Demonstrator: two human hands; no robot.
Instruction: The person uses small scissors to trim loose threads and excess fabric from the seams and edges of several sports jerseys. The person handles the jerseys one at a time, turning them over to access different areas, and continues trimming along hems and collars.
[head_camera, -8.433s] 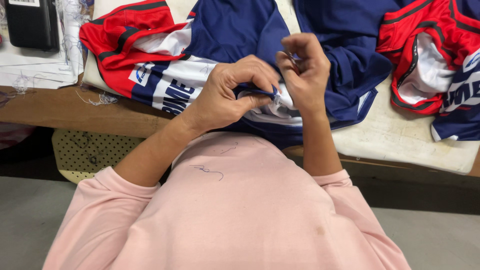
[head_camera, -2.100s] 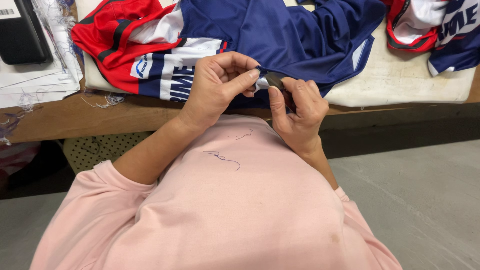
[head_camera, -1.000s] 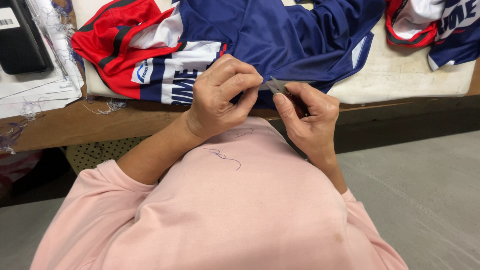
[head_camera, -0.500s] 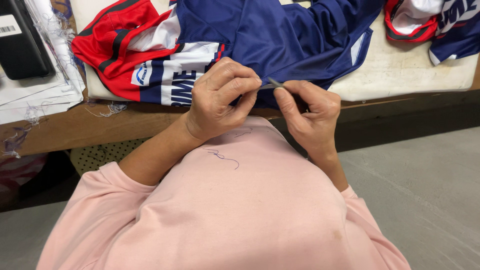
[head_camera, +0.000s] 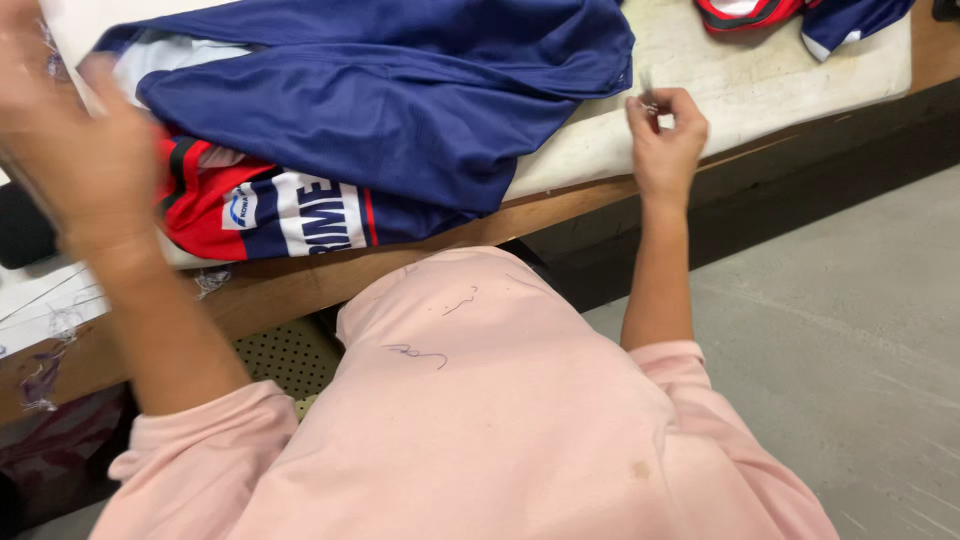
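Navy-blue jersey (head_camera: 400, 110) with red and white panels lies across the padded table (head_camera: 760, 80), filling the upper left and centre of the head view. Right hand (head_camera: 665, 135), upper right, pinches a small metal snipper (head_camera: 648, 98) above the pad. Left hand (head_camera: 70, 150), far left, is blurred; its grip cannot be told. Loose threads (head_camera: 420, 352) cling to the pink sweatshirt (head_camera: 480, 420) below.

Smooth, slightly shiny blue cloth jersey (head_camera: 380, 110); matt, worn white padded table cover (head_camera: 760, 90); brown wooden table edge (head_camera: 300, 290); soft pink cloth top (head_camera: 500, 420).
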